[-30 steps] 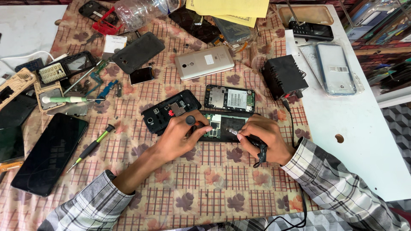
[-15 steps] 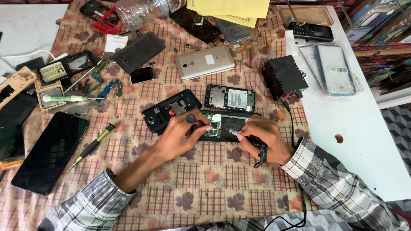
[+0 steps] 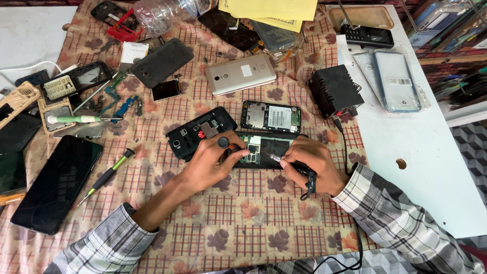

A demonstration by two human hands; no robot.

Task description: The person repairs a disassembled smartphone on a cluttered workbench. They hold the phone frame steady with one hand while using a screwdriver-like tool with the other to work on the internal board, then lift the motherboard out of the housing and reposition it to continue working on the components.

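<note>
An opened phone with a bare circuit board point(image 3: 261, 148) lies on the flowered cloth in the middle. My left hand point(image 3: 210, 161) rests at its left end and grips a screwdriver point(image 3: 224, 143) with a black cap, its tip hidden by my fingers. My right hand point(image 3: 309, 163) holds a corded metal-tipped tool point(image 3: 277, 159) against the right side of the board. A black phone back cover point(image 3: 200, 131) lies just left of the open phone, and a second opened phone point(image 3: 270, 116) sits right behind it.
A black power adapter point(image 3: 335, 91) stands right of the phones. A silver phone point(image 3: 240, 74), a dark cover point(image 3: 161, 62), a green-handled screwdriver point(image 3: 105, 175) and a big black phone point(image 3: 58, 183) lie on the cloth. Cased phones point(image 3: 398, 80) rest on the white table point(image 3: 436, 167).
</note>
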